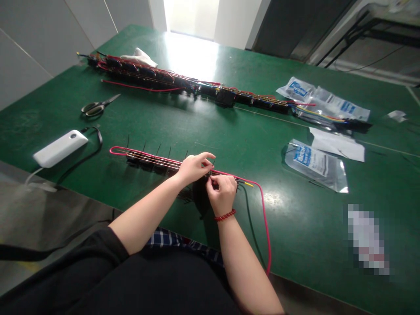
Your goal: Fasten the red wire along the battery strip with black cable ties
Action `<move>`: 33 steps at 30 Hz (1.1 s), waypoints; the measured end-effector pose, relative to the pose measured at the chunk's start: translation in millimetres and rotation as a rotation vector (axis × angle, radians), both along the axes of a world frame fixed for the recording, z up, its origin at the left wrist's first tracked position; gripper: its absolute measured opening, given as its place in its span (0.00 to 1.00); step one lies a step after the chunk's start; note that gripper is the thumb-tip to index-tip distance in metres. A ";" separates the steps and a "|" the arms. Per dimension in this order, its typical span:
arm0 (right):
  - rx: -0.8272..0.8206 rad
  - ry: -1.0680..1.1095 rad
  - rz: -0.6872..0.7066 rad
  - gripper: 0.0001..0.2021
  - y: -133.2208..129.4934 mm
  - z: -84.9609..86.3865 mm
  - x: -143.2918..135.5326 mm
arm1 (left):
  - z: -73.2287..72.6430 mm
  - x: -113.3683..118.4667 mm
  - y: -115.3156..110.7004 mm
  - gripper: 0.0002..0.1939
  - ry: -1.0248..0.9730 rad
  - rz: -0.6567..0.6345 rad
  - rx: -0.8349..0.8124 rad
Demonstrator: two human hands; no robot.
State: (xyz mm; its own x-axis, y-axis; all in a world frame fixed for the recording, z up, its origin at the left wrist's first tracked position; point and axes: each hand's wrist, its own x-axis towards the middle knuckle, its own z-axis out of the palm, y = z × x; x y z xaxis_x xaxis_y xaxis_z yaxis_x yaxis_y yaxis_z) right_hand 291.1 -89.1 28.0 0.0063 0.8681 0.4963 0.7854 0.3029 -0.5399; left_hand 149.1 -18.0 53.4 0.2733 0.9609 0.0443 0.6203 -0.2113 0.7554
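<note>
A short wiring assembly (154, 162) with black blocks and red and brown wires lies near the front edge of the table. Several thin black cable ties (169, 152) stick up along it. My left hand (193, 168) rests over its right part, with thumb and forefinger closed at another upright cable tie (214, 162). My right hand (223, 190) sits just beside it, fingers pinched at the same spot; what they hold is hidden. A thick red wire (263, 205) loops off the right end, beside a yellow-tipped lead (249, 185).
A longer wiring assembly (203, 89) stretches across the back of the green table (131, 118). Scissors (98, 106) and a white power bank (61, 148) with a cable lie left. Clear plastic bags (315, 166), white paper (341, 144) and a blurred-out item (367, 238) lie right.
</note>
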 end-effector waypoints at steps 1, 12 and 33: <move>-0.001 0.007 0.001 0.05 0.0 0.1 0.1 | -1.3 -0.4 -0.4 0.13 -0.016 0.000 0.004; 0.025 0.051 0.017 0.05 1.4 0.3 3.5 | -9.8 0.2 -4.1 0.05 0.071 0.002 0.201; 0.053 0.148 -0.052 0.02 2.1 -4.0 2.4 | -16.6 -1.0 -10.0 0.07 0.216 -0.114 0.403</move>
State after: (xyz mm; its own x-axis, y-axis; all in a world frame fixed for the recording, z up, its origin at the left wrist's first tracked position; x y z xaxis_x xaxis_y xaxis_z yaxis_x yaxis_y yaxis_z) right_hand 293.5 -87.0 23.9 0.1266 0.8374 0.5317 0.7140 0.2951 -0.6349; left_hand 148.1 -28.0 36.8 0.4198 0.8423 0.3380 0.7102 -0.5367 0.4555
